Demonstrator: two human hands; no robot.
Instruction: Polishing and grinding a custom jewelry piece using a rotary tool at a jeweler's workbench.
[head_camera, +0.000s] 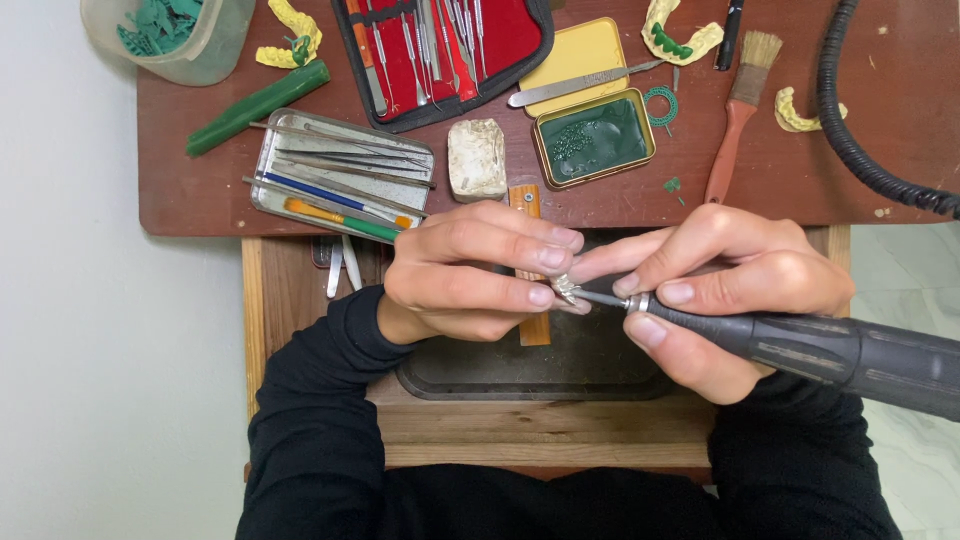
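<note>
Frame centre: left hand pinches a small metal piece at its fingertips; right hand is closed around the handpiece, bur on the piece. Risk: bur skids into fingertips, or the piece flicks into the tray.

- Small silvery metal piece: shiny, irregular shape, pinched at fingertip level just above the dark tray, in front of the desk edge; detail too small to tell.
- Rotary handpiece: dark grey, scuffed barrel, lying near horizontal, body running off right edge; silver collar and thin bur pointing left, tip touching the metal piece.
</note>
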